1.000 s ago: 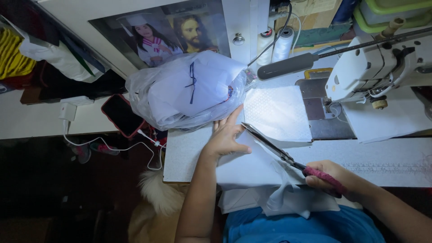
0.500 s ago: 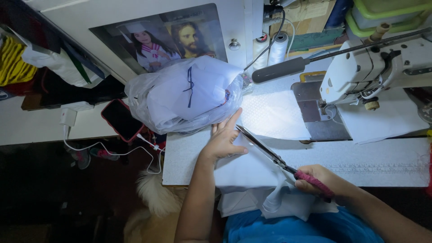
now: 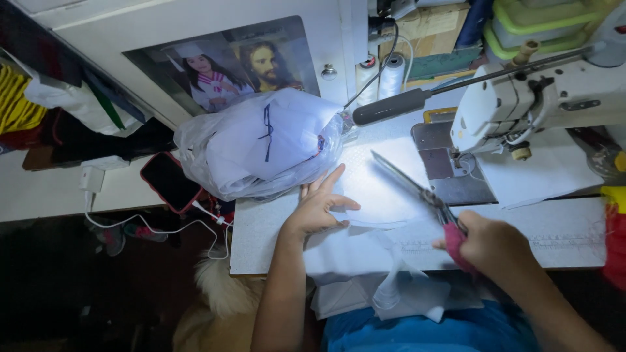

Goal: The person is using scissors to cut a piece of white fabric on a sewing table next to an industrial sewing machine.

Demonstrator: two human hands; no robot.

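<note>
The white fabric [image 3: 375,195] lies flat on the bench [image 3: 261,241], brightly lit in the middle, with its near edge spilling over the bench front toward your lap. Your left hand [image 3: 318,207] presses down on it, fingers [image 3: 329,182] spread and released, palm flat on the cloth's left part. Your right hand [image 3: 486,244] is clenched around the red handles of a pair of scissors [image 3: 417,189]; the long blades reach up and to the left over the lit fabric, tips pointing away from you, and whether the blades are parted you cannot tell, as they blur into one line.

Just beyond your left hand sits a clear plastic bag [image 3: 261,146] stuffed with folded white cloth, touching the far-left edge of the fabric. To the right stands the white sewing machine [image 3: 535,104], its metal plate just beside the fabric's right edge, with a dark lamp arm [image 3: 391,107] reaching in over the bench from above. Two white thread spools [image 3: 381,75] stand behind that, near the cabinet door. Left of the bench, lower down, a phone in a red case [image 3: 169,182] lies on a ledge, a white charging cable [image 3: 156,229] trailing from it. A fluffy pale animal [image 3: 218,287] sits below the bench edge by your left forearm.
</note>
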